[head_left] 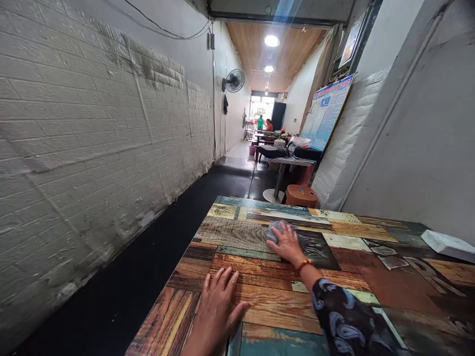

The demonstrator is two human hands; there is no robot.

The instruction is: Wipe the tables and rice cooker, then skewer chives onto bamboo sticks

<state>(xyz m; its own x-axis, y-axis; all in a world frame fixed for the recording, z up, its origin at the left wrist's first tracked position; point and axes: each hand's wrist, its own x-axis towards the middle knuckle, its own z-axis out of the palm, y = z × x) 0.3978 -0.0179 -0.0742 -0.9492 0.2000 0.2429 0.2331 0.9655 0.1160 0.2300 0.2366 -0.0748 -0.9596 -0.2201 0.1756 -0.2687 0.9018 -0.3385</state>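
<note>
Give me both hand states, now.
Left hand: open, palm down on the table, nothing seen in it.
Right hand: open, spread over a gray cloth.

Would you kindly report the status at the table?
Left hand palm-down on wood-print tabletop. Right hand, fingers spread, on grey cloth. White boxy item at right, apart from hands.

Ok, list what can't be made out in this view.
All in the head view:
- Grey cloth: full shape hidden by the right hand.
- Left hand: palm hidden, turned down towards the patterned tabletop.
- Tabletop's near edge: cut off by the frame's bottom.
- White object: right end cut off by the frame's edge.
- Wall poster: small print too small to read.
- Person in green: too small to tell what they're doing.
</note>
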